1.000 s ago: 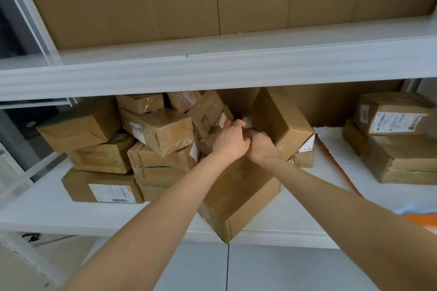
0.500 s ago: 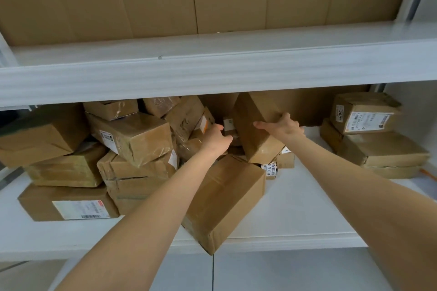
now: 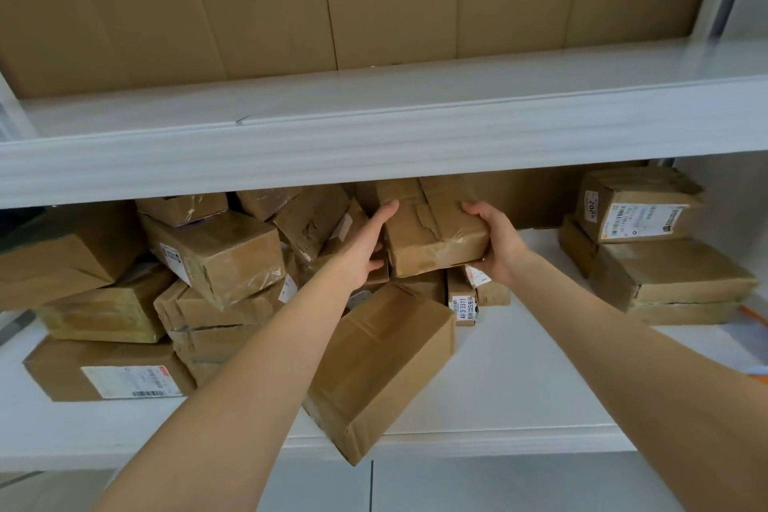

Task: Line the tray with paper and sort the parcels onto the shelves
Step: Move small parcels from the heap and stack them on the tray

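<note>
A taped brown cardboard parcel (image 3: 432,229) is held between both hands above the heap on the lower shelf (image 3: 519,378). My left hand (image 3: 365,245) presses its left side and my right hand (image 3: 496,241) grips its right end. Below it a larger plain box (image 3: 374,370) leans over the shelf's front edge. A heap of several brown parcels (image 3: 216,254) fills the left half of the shelf. At the right stands a neat stack of parcels (image 3: 660,274), topped by a labelled box (image 3: 631,208).
The upper shelf (image 3: 374,116) carries only flat cardboard sheets (image 3: 332,0) against the back. A small labelled box (image 3: 461,303) sits behind the leaning one. An orange edge (image 3: 754,316) shows at the far right. Pale floor tiles lie below.
My hands have parted from the middle of the heap and taken hold of the tilted parcel, one on each side, lifting it up. The view has shifted right and upward.
</note>
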A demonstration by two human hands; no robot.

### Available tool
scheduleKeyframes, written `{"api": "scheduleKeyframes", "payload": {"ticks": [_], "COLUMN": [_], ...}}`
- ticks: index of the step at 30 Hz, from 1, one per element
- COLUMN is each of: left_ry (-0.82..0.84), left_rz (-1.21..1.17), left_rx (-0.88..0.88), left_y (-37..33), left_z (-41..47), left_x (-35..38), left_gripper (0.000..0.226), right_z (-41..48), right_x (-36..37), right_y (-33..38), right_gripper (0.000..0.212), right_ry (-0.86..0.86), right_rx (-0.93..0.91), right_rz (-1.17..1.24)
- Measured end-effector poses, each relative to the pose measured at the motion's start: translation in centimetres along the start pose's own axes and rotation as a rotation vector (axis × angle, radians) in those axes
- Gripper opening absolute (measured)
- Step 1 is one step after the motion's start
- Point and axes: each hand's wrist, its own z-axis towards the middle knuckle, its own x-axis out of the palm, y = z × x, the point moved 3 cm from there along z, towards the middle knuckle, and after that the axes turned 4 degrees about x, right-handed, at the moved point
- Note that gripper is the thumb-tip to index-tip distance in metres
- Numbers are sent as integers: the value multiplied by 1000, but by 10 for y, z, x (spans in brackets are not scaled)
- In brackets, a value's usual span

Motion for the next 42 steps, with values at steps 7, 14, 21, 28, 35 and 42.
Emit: {"api": "scheduleKeyframes", "payload": {"ticks": [7,14,21,28,35,42], "left_ry": [59,-52,-201,-194,9,203], "left_rz": [-55,-132,-133,-301,-89,178], "left_rx": [7,57,21,35,-14,-20], "left_y": [-4,-21,-28,-23,-21,-19], "left_z": [-2,5,6,5,2,5], "left_x": [11,2,-33,-33,-1,48], "left_gripper": [45,36,44,41,42,27], "right_z": [-7,-3,9,7,-2,-19], "right_x": [-3,-14,-44,-25,-16,-54], "right_y": [-3,18,12,1,9,14], "right_gripper": [48,55,72,75,79,73], "right_ry": [114,18,-161,7,212,130], "right_rx": [42,-116,-82,-39,-17,40], "right_rz": [-43,-100,-61,-123,-104,21]}}
